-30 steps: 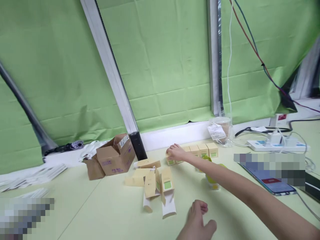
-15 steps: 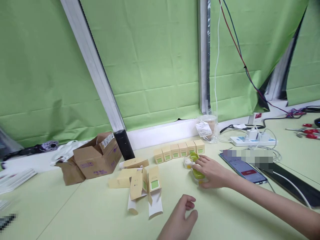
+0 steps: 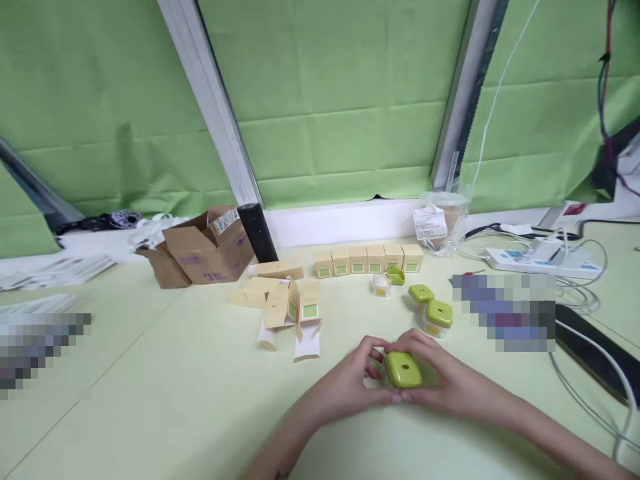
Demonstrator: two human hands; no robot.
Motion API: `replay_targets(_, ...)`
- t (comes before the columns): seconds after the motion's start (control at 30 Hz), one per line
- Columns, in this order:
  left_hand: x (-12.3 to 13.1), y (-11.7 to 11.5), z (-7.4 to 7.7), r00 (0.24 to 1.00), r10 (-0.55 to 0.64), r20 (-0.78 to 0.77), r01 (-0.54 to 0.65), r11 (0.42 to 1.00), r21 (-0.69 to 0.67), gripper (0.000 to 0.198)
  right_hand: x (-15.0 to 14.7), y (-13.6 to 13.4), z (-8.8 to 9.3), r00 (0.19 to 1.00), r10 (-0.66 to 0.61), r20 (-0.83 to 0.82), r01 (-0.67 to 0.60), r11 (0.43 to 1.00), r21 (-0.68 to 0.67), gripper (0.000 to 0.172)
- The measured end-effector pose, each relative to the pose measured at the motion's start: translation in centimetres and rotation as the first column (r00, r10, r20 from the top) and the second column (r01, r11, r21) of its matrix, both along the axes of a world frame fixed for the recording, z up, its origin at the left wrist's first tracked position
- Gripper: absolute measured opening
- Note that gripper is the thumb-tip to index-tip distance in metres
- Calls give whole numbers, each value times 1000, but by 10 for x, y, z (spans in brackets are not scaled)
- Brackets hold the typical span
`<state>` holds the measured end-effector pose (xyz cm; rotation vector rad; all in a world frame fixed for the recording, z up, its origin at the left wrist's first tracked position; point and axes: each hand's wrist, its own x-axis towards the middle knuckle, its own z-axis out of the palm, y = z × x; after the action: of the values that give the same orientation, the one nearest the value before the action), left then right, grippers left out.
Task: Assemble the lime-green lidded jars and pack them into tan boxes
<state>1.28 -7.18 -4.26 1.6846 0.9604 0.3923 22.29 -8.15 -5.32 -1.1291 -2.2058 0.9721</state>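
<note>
Between my two hands is a small square case (image 3: 404, 370) with a glossy green lid that has a dark mark in the middle. My left hand (image 3: 353, 383) curls its fingers and thumb against the left side of it. My right hand (image 3: 443, 380) wraps the right side, with both thumbs meeting at the near edge. Farther back to the right stands another green-lidded case (image 3: 439, 315) with a clear base and yellow inside. Touching it or just behind is a green lid (image 3: 421, 293). A clear case without its lid (image 3: 381, 285) sits beside a green, hollow-looking piece (image 3: 396, 275).
Several small cream boxes (image 3: 367, 260) stand in a row at the back. Opened cream boxes (image 3: 280, 303) lie left of centre. Behind them are a brown carton (image 3: 210, 250) and a black cylinder (image 3: 257, 233). A bagged drink cup (image 3: 443, 223), power strip (image 3: 543, 262) and cables occupy the right.
My right hand has brought a green-lidded case nearer, and my left hand has come to it, so both now hold it. The camera view has shifted.
</note>
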Motion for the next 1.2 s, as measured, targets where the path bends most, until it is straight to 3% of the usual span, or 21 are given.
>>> replay_targets(0.1,-3,2,-1,997,-11,-76,16,998,63,53,9,4,-3,984,-102,-146,83,988,-130,45)
replay_targets(0.23,-7,0,3,984,-43,-172,72,984,164,43,18,6,1,962,-274,-12,273,961,-45,44)
replay_targets(0.37,-4,-1,7,980,-22,-196,57,983,175,49,19,4,2,962,-150,227,141,989,55,40)
replay_targets(0.47,-2,0,5,985,-3,-174,30,988,153,45,19,3,-1,954,-52,296,22,995,101,44)
replay_targets(0.53,-2,1,4,988,-3,-153,24,990,136,44,19,2,-1,952,-59,301,16,990,142,50)
replay_targets(0.63,-3,1,3,992,-3,-129,17,994,112,46,13,-1,0,962,-85,260,38,983,178,46)
replay_targets(0.77,-4,1,4,993,0,-119,14,994,111,43,0,-6,1,981,-98,168,76,988,136,22)
replay_targets(0.87,-3,0,5,990,9,-138,5,995,103,45,-2,-5,0,991,-133,8,132,986,106,13)
replay_targets(1.0,2,-5,8,990,61,-130,-42,989,145,62,15,3,6,945,-267,-189,281,958,52,7)
replay_targets(1.1,7,-9,12,996,51,-73,-34,974,224,51,28,5,13,952,-305,-17,305,946,113,16)
replay_targets(1.2,10,-9,13,999,45,-7,-42,961,272,33,32,4,16,948,-166,270,130,980,148,12)
